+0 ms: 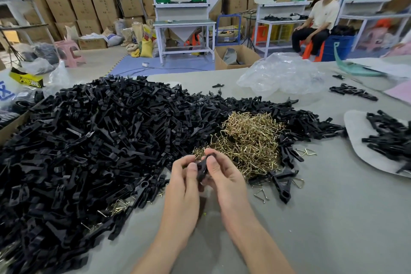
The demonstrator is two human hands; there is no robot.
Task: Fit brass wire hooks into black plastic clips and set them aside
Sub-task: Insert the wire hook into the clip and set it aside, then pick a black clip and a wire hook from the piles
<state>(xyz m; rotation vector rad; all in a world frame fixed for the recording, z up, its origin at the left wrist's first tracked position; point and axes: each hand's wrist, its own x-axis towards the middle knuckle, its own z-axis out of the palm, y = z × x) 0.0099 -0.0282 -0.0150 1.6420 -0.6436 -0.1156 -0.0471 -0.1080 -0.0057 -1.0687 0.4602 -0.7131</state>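
Fitting step in hand. The left hand and right hand together pinch one black clip above the grey table, just in front of the brass hook heap (whether a hook is already seated cannot be told). Judged next: press the hook home, then place it with the finished clips at right.

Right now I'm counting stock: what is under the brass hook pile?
The hook pile rests partly on black clips and grey table cover; its middle hides whatever is beneath.
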